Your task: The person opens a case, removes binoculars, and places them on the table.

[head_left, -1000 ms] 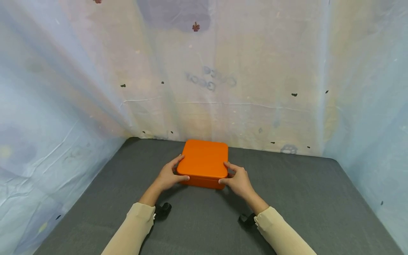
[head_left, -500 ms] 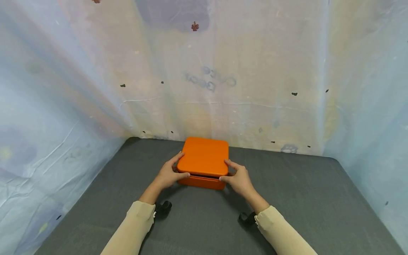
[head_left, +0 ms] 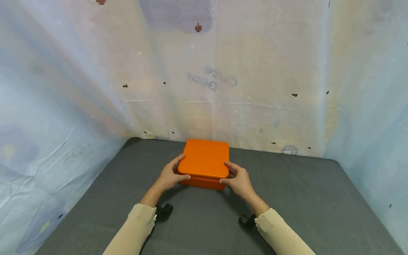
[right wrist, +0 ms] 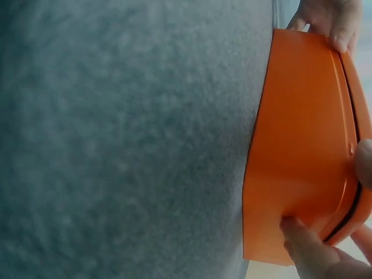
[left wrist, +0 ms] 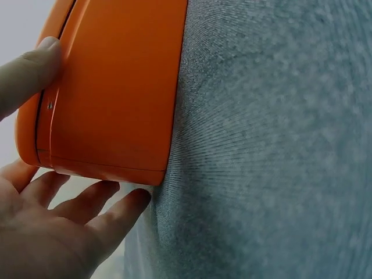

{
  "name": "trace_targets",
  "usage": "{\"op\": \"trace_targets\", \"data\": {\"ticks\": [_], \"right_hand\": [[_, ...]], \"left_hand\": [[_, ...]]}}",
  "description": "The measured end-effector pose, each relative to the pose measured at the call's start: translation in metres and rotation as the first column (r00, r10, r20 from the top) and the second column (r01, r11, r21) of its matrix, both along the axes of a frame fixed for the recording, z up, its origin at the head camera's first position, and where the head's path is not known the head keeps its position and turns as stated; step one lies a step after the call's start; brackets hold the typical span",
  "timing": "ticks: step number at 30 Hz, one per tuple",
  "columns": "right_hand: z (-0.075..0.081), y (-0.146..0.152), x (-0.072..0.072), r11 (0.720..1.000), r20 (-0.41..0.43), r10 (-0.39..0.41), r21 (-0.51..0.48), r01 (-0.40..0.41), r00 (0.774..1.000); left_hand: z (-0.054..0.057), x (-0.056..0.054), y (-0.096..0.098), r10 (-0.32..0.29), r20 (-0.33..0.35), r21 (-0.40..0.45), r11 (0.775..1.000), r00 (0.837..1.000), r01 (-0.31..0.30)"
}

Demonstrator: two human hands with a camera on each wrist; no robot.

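A square orange box with rounded corners stands on the dark grey surface, its orange lid on top. My left hand grips the lid's left front corner, thumb at the front edge and fingers along the side. At the opposite front corner my right hand holds the lid the same way. In the left wrist view the thumb lies across the seam, with the fingers spread beside the box wall. A thin dark gap between lid and box shows in the right wrist view, with one finger against the box wall.
The grey surface stretches in front and to both sides of the box. Behind it hangs a pale, patterned curtain, close to the box's back edge. More curtain flanks the left side. Black straps are on the wrists.
The lid's front edge rose from the box, opening a dark gap half a second ago, and has since come down so the gap is narrower. Both hands keep their hold.
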State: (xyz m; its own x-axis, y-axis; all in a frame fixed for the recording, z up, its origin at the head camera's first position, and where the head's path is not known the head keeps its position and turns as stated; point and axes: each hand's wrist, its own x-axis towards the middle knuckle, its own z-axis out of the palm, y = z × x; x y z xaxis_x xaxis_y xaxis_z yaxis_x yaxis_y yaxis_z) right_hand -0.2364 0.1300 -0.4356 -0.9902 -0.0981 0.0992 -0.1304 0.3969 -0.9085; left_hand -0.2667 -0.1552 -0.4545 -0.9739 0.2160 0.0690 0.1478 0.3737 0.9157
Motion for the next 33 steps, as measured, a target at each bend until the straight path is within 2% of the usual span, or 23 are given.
{"op": "trace_targets", "data": {"ticks": [7,15,25,33], "right_hand": [[-0.0038,-0.0007,-0.0008,1.000,-0.015,-0.015,-0.023,0.014,1.000],[-0.0043,-0.0018,0.0004,0.999,0.000,-0.019,-0.042,0.019,1.000],[-0.0005,0.0024,0.0005,1.000,-0.016,-0.009,-0.004,0.009,1.000],[0.0010,0.0067,-0.0001,1.000,-0.059,0.024,0.006,-0.023,0.998]], "left_hand": [[0.0037,-0.0005,-0.0004,-0.001,-0.039,-0.041,0.999,0.999,-0.001],[0.0093,0.0009,0.0003,0.001,-0.030,-0.044,0.999,1.000,-0.002],[0.0086,0.0004,0.0012,0.021,-0.062,-0.081,0.996,0.998,-0.026],[0.0091,-0.0007,0.0026,0.027,-0.082,-0.011,1.000,0.996,-0.028]]}}
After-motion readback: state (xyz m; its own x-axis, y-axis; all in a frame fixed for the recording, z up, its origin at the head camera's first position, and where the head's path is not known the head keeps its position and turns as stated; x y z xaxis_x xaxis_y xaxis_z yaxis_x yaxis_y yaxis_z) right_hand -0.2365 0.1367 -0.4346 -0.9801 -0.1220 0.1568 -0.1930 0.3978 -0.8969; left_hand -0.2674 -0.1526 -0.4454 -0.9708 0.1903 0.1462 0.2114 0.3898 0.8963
